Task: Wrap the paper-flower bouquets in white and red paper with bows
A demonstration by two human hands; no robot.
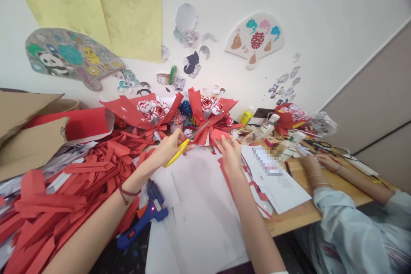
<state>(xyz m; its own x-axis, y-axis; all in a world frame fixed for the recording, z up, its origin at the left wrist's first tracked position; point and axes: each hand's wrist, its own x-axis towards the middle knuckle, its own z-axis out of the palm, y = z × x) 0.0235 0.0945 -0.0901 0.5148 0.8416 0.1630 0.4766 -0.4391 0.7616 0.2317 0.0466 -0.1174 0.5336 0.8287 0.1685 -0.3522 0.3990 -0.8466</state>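
Note:
My left hand [168,147] grips yellow-handled scissors [180,150] whose blades reach toward a piece of red paper [214,133]. My right hand [228,150] pinches the lower edge of that red paper. Both hands work above white sheets [199,197] on the table. Behind the red paper stand red paper bouquets [154,113] with red-and-white paper flowers.
A big heap of folded red paper strips [73,188] lies at the left. A blue glue gun [146,216] rests near my left forearm. Cardboard [28,137] sits far left. Another person in a pale sleeve [346,222] works at the right, among bottles and craft clutter [282,130].

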